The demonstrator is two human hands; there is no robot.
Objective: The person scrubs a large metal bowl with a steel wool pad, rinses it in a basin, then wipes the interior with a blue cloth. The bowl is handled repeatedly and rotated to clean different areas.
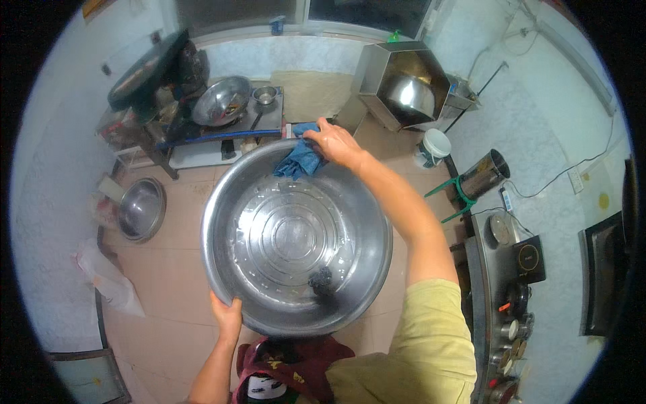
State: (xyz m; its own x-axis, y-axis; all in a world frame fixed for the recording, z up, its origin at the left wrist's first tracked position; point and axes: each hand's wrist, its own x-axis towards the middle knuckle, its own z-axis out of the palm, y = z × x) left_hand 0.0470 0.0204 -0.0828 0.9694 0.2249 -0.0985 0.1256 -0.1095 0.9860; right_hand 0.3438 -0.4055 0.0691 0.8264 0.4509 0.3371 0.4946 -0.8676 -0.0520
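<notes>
A large round metal basin (295, 235) is held up in front of my body, its inside wet and shiny. My left hand (227, 313) grips the rim at the lower left, thumb on the inner side. At the far rim, my right hand (330, 144) holds a blue cloth (300, 160), which hangs over the edge into the basin; the fingers beyond the rim are partly hidden. A dark scouring pad or clump (321, 281) lies low on the right inside the basin.
Ahead stands a low table (265, 118) with a metal bowl (222, 101) and a small bowl (264, 95). A white bucket (435, 144) and a metal cylinder on a green stand (477, 179) are at right, near a counter (487, 303). Another basin (142, 208) leans at left.
</notes>
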